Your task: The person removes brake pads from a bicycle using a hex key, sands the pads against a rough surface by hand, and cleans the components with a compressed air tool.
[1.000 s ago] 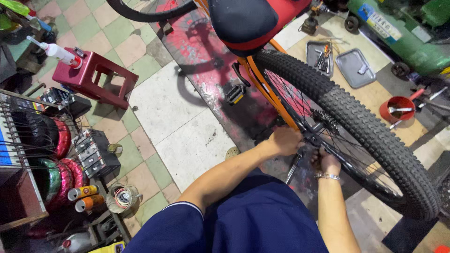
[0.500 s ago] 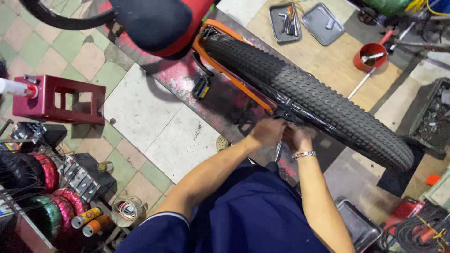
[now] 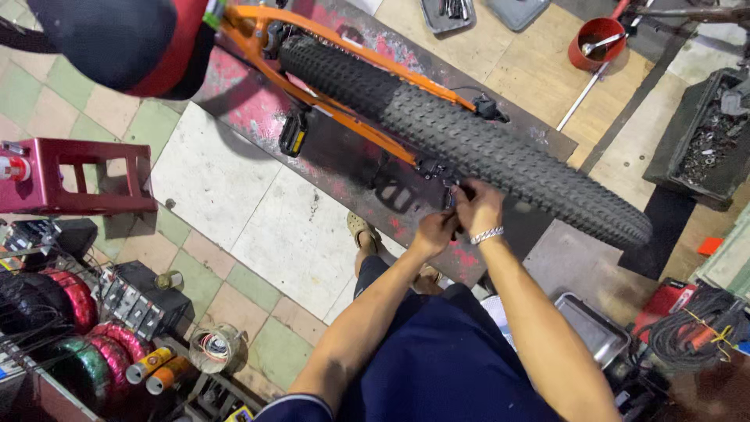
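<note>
An orange bicycle frame with a knobbly black rear tyre stands in front of me, seen from above. My left hand and my right hand, which wears a metal bracelet, are both at the rear axle area beside the tyre, fingers pinched on small dark parts there. What exactly each hand grips is too small to tell. A black pedal sticks out to the left. The black and red saddle fills the upper left corner.
A red metal stool stands at left. Spray cans, a tape roll and coloured coils lie at lower left. A red bowl and trays with tools sit at the top; a metal tray is at lower right.
The view has swung so the wheel is seen more from above. Both hands have stayed at the rear axle, the right one shifting slightly up against the tyre.
</note>
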The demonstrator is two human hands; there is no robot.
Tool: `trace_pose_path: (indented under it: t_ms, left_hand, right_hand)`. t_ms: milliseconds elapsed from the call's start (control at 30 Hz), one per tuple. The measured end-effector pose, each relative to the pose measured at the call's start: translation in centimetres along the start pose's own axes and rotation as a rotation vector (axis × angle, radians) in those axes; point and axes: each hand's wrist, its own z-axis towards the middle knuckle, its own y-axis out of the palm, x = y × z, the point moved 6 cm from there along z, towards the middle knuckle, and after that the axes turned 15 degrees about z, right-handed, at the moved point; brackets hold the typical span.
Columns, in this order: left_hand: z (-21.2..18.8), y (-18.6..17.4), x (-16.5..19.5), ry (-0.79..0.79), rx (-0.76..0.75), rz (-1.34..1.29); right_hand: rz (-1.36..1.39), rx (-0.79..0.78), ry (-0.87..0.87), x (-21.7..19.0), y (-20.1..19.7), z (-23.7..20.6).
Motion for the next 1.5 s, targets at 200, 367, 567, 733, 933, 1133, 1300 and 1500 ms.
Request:
trace_pose_path:
  t_ms: [200,367,567,733,933,1133,1300,1500]
  left_hand:
    - [-0.8,-1.9,-2.1,-0.100,-0.003,-0.186]
    - [0.1,-0.6,-1.4,-0.209,-0.065,-0.847]
    - [2.0,0.6,1.7,-0.308,-0.095,-1.258]
    - [2.6,0.4,2.5,-0.320,-0.137,-1.217]
    - [3.4,0.2,2.7,-0.300,-0.118,-1.248]
    - [3.5,0.0,3.0,-0.368,-0.082,-1.256]
    - [3.3,0.2,2.5,-0.408,-0.070,-1.267]
    - [3.9,1.0,2.9,-0.364,-0.082,-1.321]
  right_hand:
    - [-0.016,0.101,-0.139,0.7,-1.3,-1.9]
    - [0.696,0.282,0.532,6.7,-4.7,-4.5]
    - [0.928,0.077,0.730,6.9,-5.0,-5.9]
    - [0.967,0.070,0.791,5.6,-4.7,-5.7]
    - [1.234,0.066,0.957,5.6,-3.9,-4.9]
    - [1.563,0.104,1.089,5.4,-2.9,-4.6]
    - [0.912,-0.167,0.887,4.4,-4.3,-3.7]
    - [-0.388,-0.242,-0.408,-2.3,-5.2,-2.8]
